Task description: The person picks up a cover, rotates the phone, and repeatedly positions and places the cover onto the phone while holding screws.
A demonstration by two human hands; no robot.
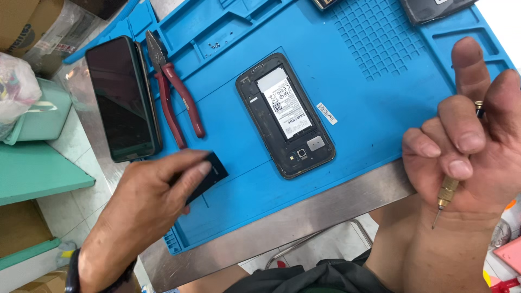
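An opened phone point(286, 115) lies face down in the middle of the blue work mat point(374, 108), its back cover off and its white-labelled battery point(284, 102) showing. My left hand point(142, 209) rests at the mat's near left part, fingers on a small flat black piece point(211, 173). My right hand point(467, 144) is raised off the mat's right edge and holds a thin screwdriver point(446, 192) with a brass collar, tip pointing down towards me.
Red-handled pliers point(172, 92) lie at the mat's left side. Beside them a second phone point(120, 97) rests screen up on the steel table point(304, 217). A teal box point(40, 116) stands at the left. Tiny screws point(215, 45) sit in a mat compartment.
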